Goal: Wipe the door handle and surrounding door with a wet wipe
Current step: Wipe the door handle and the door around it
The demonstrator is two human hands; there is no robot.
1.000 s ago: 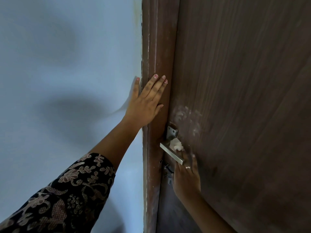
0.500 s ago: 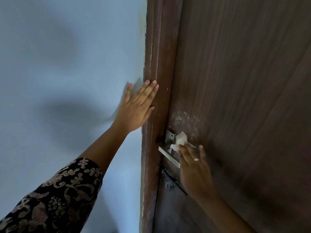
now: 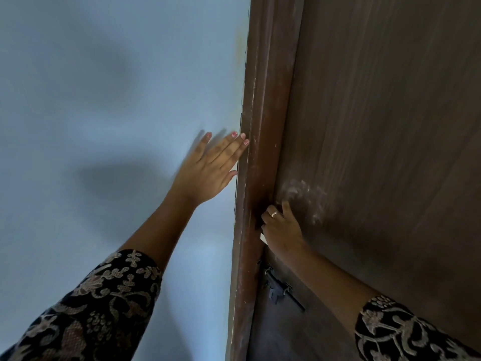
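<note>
The right hand (image 3: pixel 282 226) is pressed against the dark brown wood-grain door (image 3: pixel 377 126) right where the metal lever handle should be; the hand covers the handle almost wholly, and only a small pale corner (image 3: pixel 263 237) peeks out at the hand's lower left edge, which may be the handle's end or the wet wipe; I cannot tell which. The fingers are curled in towards the door beside the reddish-brown door frame (image 3: pixel 256 178), so the hand seems closed over the handle with the wipe under it, though the wipe itself is hidden; a ring shows on one finger.

The left hand (image 3: pixel 208 173) lies flat and spread on the pale blue wall (image 3: pixel 104 100), just left of the frame, with fingertips reaching its edge; it holds nothing and appears only to brace.

Just above and to the right of the handle, whitish swirled smears (image 3: pixel 304 194) mark the door. Judging from this, the handle is being wiped now and the panel close above it has had a pass, but the streaks are left to clear; below the handle, the dark sliding bolt (image 3: pixel 279 287) and the door around it look untouched.
</note>
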